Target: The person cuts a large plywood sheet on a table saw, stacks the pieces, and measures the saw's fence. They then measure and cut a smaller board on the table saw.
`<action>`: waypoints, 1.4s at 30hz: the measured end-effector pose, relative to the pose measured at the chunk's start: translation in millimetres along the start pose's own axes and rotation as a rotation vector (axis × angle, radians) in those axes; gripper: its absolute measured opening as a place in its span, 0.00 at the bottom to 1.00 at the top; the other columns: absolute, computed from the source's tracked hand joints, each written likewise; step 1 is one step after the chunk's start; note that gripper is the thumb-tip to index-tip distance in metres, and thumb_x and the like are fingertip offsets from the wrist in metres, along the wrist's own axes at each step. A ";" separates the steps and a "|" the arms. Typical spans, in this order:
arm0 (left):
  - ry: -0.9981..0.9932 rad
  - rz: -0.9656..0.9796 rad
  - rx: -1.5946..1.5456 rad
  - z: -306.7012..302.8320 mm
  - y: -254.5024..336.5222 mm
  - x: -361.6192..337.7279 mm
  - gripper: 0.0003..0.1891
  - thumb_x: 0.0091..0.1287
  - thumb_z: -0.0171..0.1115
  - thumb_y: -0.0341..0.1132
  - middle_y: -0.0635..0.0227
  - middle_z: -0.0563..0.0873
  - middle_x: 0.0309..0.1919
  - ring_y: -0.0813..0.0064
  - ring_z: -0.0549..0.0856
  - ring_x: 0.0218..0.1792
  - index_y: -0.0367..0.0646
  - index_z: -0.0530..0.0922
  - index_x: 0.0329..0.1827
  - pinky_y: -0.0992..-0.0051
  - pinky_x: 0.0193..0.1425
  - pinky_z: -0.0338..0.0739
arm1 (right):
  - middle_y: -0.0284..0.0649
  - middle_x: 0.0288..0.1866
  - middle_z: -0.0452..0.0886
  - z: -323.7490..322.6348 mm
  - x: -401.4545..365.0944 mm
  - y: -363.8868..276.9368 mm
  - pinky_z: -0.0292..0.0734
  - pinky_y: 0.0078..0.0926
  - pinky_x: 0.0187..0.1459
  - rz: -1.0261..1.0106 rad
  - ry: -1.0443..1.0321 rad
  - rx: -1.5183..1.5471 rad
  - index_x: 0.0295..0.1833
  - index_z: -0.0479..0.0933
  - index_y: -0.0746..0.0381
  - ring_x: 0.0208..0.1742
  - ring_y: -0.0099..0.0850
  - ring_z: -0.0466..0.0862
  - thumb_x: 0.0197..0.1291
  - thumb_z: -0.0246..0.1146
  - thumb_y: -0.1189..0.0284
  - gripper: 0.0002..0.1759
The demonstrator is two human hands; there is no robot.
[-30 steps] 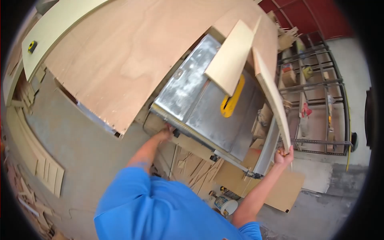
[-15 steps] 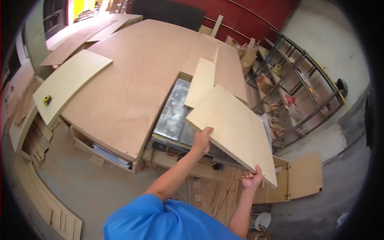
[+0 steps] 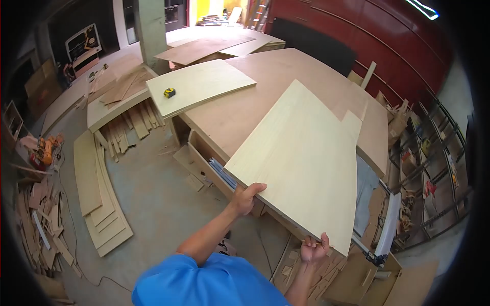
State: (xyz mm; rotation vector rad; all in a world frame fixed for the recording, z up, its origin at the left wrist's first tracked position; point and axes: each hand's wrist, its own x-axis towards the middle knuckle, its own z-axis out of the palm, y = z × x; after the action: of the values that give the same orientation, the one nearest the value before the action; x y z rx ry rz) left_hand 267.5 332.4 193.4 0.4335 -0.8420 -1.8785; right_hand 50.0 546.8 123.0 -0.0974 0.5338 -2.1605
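Note:
A large pale plywood panel [image 3: 301, 168] is held by its near edge in both my hands, tilted over the big table. My left hand [image 3: 245, 199] grips its near left part, thumb on top and fingers underneath. Near its right corner, my right hand [image 3: 314, 249] closes on the same edge with fingers curled up over it. A thin stick seems to poke out beside that hand, too small to name. Behind the panel shows part of a smaller pale board [image 3: 352, 126]. The panel hides much of the brown tabletop [image 3: 270, 66].
A yellow tape measure [image 3: 169, 93] lies on another pale panel [image 3: 204, 81] at the table's left corner. Long boards [image 3: 104, 204] and scrap wood [image 3: 48, 214] lie on the floor to the left. A metal shelf rack [image 3: 434, 163] stands at right.
My view has turned left. The panel has swung left over the brown tabletop, with both hands still on its edge, and the metal-topped machine is now mostly covered from view.

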 end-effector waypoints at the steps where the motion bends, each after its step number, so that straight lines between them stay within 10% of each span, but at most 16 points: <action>1: 0.053 0.042 0.011 -15.4 20.2 -6.3 0.27 0.63 0.64 0.30 0.59 0.80 0.55 0.67 0.82 0.55 0.31 0.69 0.65 0.66 0.60 0.78 | 0.37 0.34 0.83 6.5 10.4 21.6 0.63 0.23 0.23 0.049 -0.054 -0.005 0.37 0.76 0.60 0.17 0.22 0.68 0.67 0.61 0.71 0.06; 8: 0.087 0.480 0.136 -189.9 159.6 83.7 0.35 0.66 0.69 0.42 0.58 0.77 0.61 0.67 0.79 0.60 0.31 0.66 0.71 0.66 0.60 0.79 | 0.37 0.27 0.80 141.6 113.6 221.6 0.66 0.23 0.24 0.259 -0.123 -0.118 0.37 0.74 0.60 0.17 0.23 0.68 0.70 0.59 0.70 0.07; 10: 0.116 0.211 0.092 -244.7 206.6 116.2 0.36 0.66 0.69 0.50 0.56 0.81 0.57 0.66 0.81 0.58 0.30 0.70 0.68 0.67 0.61 0.78 | 0.36 0.25 0.78 156.8 169.7 291.3 0.65 0.22 0.23 0.274 -0.204 -0.154 0.35 0.72 0.58 0.17 0.23 0.68 0.70 0.58 0.70 0.08; 14: 0.055 0.172 1.188 -388.6 253.5 99.3 0.36 0.69 0.64 0.57 0.56 0.87 0.47 0.66 0.86 0.48 0.27 0.77 0.62 0.72 0.56 0.78 | 0.33 0.23 0.76 183.3 234.4 393.2 0.62 0.22 0.19 0.340 -0.038 -0.285 0.34 0.71 0.55 0.16 0.23 0.67 0.68 0.60 0.69 0.08; 16: -0.006 -0.193 0.920 -418.1 290.2 39.6 0.36 0.72 0.62 0.54 0.52 0.85 0.56 0.73 0.87 0.51 0.31 0.72 0.70 0.71 0.55 0.80 | 0.32 0.24 0.76 170.6 224.1 436.6 0.59 0.21 0.17 0.404 0.093 -0.422 0.35 0.72 0.53 0.15 0.23 0.67 0.67 0.62 0.68 0.08; 22: 0.447 -0.262 1.051 -548.0 310.6 26.0 0.35 0.70 0.63 0.52 0.46 0.84 0.58 0.60 0.88 0.54 0.33 0.71 0.71 0.66 0.58 0.80 | 0.31 0.28 0.80 115.0 217.2 476.0 0.61 0.22 0.16 0.489 0.170 -0.379 0.38 0.75 0.53 0.15 0.23 0.70 0.66 0.62 0.67 0.04; 31: 0.120 0.073 1.651 -585.0 383.5 361.9 0.35 0.68 0.62 0.41 0.43 0.71 0.70 0.48 0.71 0.71 0.45 0.62 0.78 0.58 0.72 0.70 | 0.31 0.24 0.80 132.3 217.1 530.9 0.65 0.22 0.16 0.508 0.221 -0.338 0.32 0.76 0.54 0.17 0.23 0.73 0.66 0.63 0.67 0.08; 35: 0.047 -0.268 1.969 -602.1 391.4 478.5 0.42 0.65 0.60 0.31 0.51 0.55 0.79 0.40 0.62 0.75 0.66 0.54 0.81 0.49 0.73 0.68 | 0.33 0.26 0.81 125.9 220.0 572.1 0.65 0.22 0.16 0.470 0.246 -0.231 0.35 0.77 0.55 0.18 0.24 0.75 0.63 0.65 0.68 0.06; 42: -0.425 -0.395 2.108 -640.9 424.0 571.6 0.49 0.54 0.75 0.43 0.54 0.63 0.76 0.45 0.74 0.68 0.68 0.57 0.79 0.56 0.69 0.76 | 0.32 0.23 0.80 164.3 254.7 618.0 0.65 0.22 0.17 0.392 0.336 -0.217 0.30 0.77 0.54 0.17 0.24 0.74 0.62 0.65 0.71 0.08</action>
State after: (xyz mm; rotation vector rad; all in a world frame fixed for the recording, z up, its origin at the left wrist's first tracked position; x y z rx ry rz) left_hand 685.8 -523.1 90.6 1.4494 -2.9780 -0.5729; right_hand 402.0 -29.2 -12.1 0.2393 0.9002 -1.7365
